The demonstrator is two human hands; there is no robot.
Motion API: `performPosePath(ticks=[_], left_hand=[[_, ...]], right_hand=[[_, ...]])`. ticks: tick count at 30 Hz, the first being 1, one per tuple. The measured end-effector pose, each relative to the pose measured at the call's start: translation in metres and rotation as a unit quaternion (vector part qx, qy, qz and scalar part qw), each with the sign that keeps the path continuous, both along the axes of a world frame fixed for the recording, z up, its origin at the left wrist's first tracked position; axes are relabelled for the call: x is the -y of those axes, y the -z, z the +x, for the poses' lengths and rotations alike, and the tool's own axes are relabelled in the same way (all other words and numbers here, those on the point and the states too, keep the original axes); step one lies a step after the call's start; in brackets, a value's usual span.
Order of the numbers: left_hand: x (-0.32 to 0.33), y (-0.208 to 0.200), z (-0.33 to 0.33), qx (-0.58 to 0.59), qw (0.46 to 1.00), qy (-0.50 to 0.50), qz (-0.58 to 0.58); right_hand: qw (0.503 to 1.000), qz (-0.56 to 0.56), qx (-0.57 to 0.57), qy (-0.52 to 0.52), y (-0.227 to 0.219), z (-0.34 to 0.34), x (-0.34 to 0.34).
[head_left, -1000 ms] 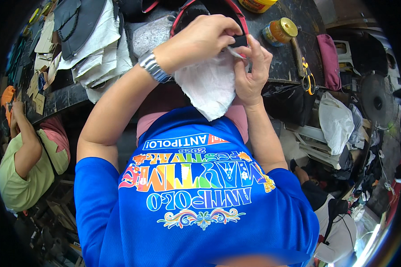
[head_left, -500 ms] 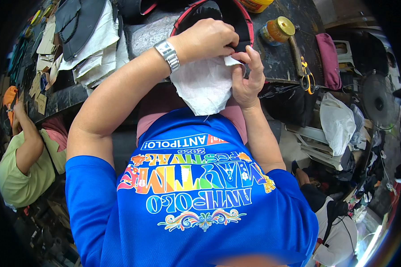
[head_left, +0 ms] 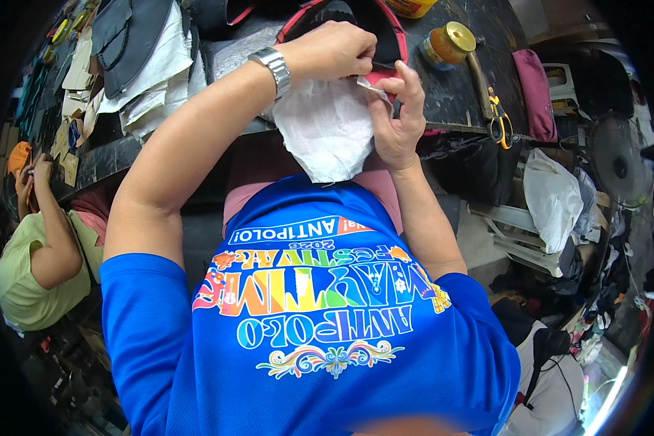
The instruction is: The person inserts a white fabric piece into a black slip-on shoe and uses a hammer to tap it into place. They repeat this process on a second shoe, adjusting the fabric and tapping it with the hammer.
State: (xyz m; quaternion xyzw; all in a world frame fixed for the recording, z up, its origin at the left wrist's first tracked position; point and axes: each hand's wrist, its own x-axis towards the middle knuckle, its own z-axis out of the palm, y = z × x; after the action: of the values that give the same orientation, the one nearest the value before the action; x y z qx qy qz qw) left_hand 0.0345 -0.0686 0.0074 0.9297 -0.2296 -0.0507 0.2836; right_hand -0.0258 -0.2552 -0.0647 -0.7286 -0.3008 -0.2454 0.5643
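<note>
A white fabric piece (head_left: 323, 134) hangs over the near edge of the table towards my lap, its lower edge frayed. My left hand (head_left: 334, 51), with a metal watch on the wrist, is closed at the top of the fabric, its fingertips partly hidden. To its right, my right hand (head_left: 400, 120) pinches the fabric's upper corner between thumb and fingers. A strip of red material (head_left: 379, 75) shows between the two hands. Just beyond them lies a black piece with red edging (head_left: 402, 42), curved like an open pouch; the white fabric seems to meet it.
A jar with a gold lid (head_left: 458, 38), a hammer-like wooden handle (head_left: 479, 83) and yellow-handled scissors (head_left: 499, 127) lie at right. Black cut pieces (head_left: 127, 43) sit over white fabric sheets at left. A co-worker in a light green shirt (head_left: 43, 269) works at far left.
Both hands have shifted slightly left with the white fabric. Its upper corner is turned back more, and red material now shows. The co-worker's arms have moved.
</note>
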Motion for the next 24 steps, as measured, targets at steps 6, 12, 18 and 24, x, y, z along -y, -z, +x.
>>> performPosePath(ticks=[6, 12, 18, 24], left_hand=[[-0.001, -0.005, 0.017, -0.022, 0.999, 0.028, 0.019], [0.001, -0.003, 0.019, -0.043, 0.999, 0.021, 0.007], [-0.003, 0.001, 0.011, -0.054, 0.998, -0.012, -0.014], [-0.004, 0.006, 0.0, -0.026, 0.998, -0.015, -0.058]], right_hand=[[0.996, -0.05, -0.065, 0.018, -0.027, 0.002, -0.005], [0.985, -0.134, -0.052, 0.092, -0.034, 0.014, -0.008], [0.976, -0.162, 0.024, 0.147, -0.024, 0.013, -0.005], [0.99, -0.051, -0.031, 0.131, -0.014, 0.017, -0.005]])
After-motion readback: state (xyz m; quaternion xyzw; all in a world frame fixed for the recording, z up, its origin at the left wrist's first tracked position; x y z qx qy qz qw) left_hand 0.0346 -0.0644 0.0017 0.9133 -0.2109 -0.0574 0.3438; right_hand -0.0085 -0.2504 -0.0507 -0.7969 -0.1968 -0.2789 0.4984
